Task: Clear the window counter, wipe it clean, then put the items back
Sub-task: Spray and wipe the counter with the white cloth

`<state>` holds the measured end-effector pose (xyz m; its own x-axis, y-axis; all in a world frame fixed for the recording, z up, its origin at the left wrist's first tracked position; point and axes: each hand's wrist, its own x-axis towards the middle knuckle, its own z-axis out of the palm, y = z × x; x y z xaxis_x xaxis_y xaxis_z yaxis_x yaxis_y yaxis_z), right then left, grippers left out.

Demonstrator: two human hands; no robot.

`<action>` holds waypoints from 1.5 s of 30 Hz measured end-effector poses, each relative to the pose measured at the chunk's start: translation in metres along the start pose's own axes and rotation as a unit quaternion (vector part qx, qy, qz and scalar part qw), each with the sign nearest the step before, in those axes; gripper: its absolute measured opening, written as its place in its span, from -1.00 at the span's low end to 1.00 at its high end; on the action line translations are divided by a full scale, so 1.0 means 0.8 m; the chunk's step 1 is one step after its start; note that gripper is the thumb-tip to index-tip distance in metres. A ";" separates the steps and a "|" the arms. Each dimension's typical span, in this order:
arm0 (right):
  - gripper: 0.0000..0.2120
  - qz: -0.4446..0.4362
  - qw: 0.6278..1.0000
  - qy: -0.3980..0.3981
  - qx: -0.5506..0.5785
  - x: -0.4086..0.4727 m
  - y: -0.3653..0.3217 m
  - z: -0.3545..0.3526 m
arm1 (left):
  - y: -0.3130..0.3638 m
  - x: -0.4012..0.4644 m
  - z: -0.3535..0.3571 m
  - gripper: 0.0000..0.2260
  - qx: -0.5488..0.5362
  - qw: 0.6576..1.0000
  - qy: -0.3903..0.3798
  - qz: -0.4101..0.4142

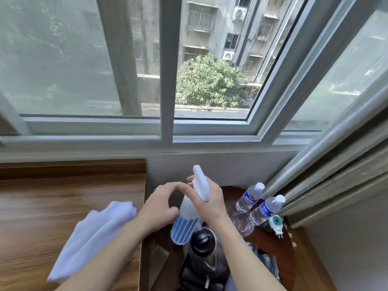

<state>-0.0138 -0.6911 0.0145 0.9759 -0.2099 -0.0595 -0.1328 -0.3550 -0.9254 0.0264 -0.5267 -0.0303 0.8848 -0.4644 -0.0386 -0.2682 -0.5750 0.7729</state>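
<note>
My right hand point(206, 201) grips the neck of a white spray bottle point(185, 223) with blue stripes, held tilted above the round table. Its white trigger head point(201, 182) points up toward the window. My left hand point(160, 204) reaches in with curled fingers, its fingertips touching the bottle just below the head. A white cloth point(94, 234) lies bunched on the wooden window counter point(52, 206), partly under my left forearm.
A dark round table point(285, 250) to the right carries two water bottles point(248, 197) point(265, 210), a glass point(242, 224), a plug-in device point(275, 224) and a steel kettle point(203, 246). Curtains point(336, 185) hang at the right. The window point(168, 80) stands behind.
</note>
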 end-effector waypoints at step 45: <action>-0.27 0.226 0.964 0.135 -0.029 0.168 0.305 -0.086 | -0.046 0.295 0.281 -0.44 -0.023 0.975 -0.196 -0.100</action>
<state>0.0727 -0.8685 -0.1933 0.7359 -0.5822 -0.3456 -0.5516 -0.2195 -0.8047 0.1594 -0.7661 -0.2101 0.7018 -0.5733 -0.4228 -0.0801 -0.6533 0.7529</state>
